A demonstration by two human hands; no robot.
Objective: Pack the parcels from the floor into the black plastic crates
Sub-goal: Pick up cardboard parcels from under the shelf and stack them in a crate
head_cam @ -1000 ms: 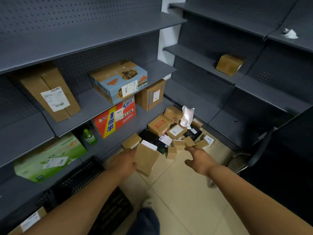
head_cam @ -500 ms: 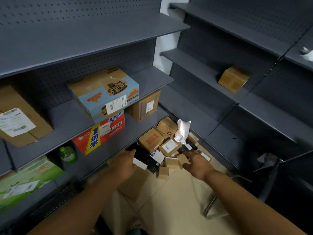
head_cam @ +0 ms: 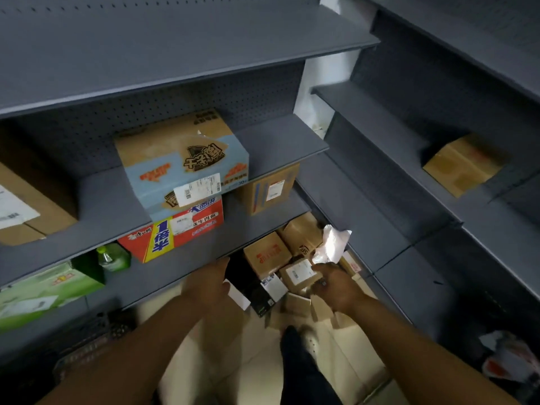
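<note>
Several parcels [head_cam: 267,254] lie piled on the floor in the corner under the grey shelves: brown boxes, a black box and a white plastic bag [head_cam: 333,245]. My left hand [head_cam: 209,283] grips a flat brown parcel [head_cam: 226,318] with a white label, just under the lowest shelf edge. My right hand [head_cam: 336,287] reaches into the pile, its fingers curled at the right edge of a small labelled brown box [head_cam: 298,273]. I cannot see whether it grips that box. A black plastic crate [head_cam: 96,340] shows blurred at the lower left.
Grey shelving [head_cam: 263,229] runs along the left and right, meeting at the corner. On it stand a blue-and-brown carton [head_cam: 181,168], a red carton [head_cam: 175,232], a green bottle [head_cam: 112,257] and other boxes. My foot [head_cam: 306,340] stands on the tiled floor.
I have leaned closer to the corner pile. Both hands moved forward: the left still carries the flat parcel, and the right went from above the small boxes onto the labelled box.
</note>
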